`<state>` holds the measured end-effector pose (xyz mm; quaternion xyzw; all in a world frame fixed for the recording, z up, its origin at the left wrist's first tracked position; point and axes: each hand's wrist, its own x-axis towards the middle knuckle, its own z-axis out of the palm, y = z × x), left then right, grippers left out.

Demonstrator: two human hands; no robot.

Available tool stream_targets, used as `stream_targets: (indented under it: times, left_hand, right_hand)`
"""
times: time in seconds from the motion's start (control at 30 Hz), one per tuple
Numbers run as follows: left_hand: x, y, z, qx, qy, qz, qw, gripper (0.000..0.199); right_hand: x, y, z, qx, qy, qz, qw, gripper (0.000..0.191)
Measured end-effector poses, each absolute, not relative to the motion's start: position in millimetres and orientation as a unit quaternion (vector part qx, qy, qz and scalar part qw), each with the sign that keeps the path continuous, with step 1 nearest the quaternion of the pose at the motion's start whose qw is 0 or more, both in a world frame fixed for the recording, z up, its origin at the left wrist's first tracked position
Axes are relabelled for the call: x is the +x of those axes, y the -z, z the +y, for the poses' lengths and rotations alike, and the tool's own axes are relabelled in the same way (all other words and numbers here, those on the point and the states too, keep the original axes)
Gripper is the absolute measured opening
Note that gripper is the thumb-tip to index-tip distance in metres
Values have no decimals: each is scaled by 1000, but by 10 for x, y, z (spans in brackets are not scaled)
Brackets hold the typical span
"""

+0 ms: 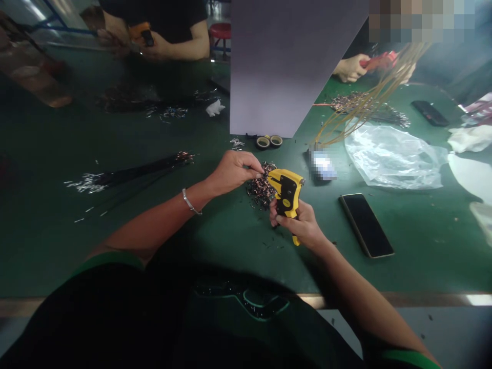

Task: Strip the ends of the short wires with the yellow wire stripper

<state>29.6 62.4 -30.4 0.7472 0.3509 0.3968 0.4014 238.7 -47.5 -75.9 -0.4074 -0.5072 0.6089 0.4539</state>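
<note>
My left hand (234, 171) pinches the end of a tangled bunch of short black wires with bare copper tips (261, 187), close to the jaws of a yellow and black wire stripper (287, 192). My right hand (295, 224) grips that tool by its handle, and its lower end sticks out below my fist. The wire bunch touches the stripper's jaws, and part of the bunch is hidden behind them. A silver chain bracelet (189, 201) circles my left wrist.
On the green work mat (423, 256) lie a black wire bundle (130, 171), a smartphone (366, 225), a clear plastic bag (394, 159), tape rolls (269, 141) and a blurred object (322, 165). A grey divider (295, 66) stands ahead. Co-workers' hands (349, 68) hold tools beyond it.
</note>
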Motion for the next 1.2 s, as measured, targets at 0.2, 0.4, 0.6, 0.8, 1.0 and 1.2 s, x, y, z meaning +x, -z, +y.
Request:
stream_targets:
  times: [0.2,0.4,0.6,0.8,1.0,1.2]
  left_hand:
    - [287,372,666,757,-422,327,377,9]
    - [288,405,692,758,-434,324,363,10]
    - [286,420,725,764,-438,335,336,8]
    - [280,495,797,769,-437,335,324,8]
    - [285,552,843,770,-427,347,324,9]
    - [305,610,882,764,-424,359,327,4]
  right_hand:
    - [2384,788,-481,-422,-608,-489,462,26]
    - [2355,748,-470,-436,-597,-500,451,26]
    - [2290,713,-455,-455,-575,-525,433,24]
    - [2236,688,-438,-473,-561,-534,420,22]
    - [2212,670,-420,-483,-565,-521,419,20]
    - [2192,706,-392,-483,-565,-519,423,18]
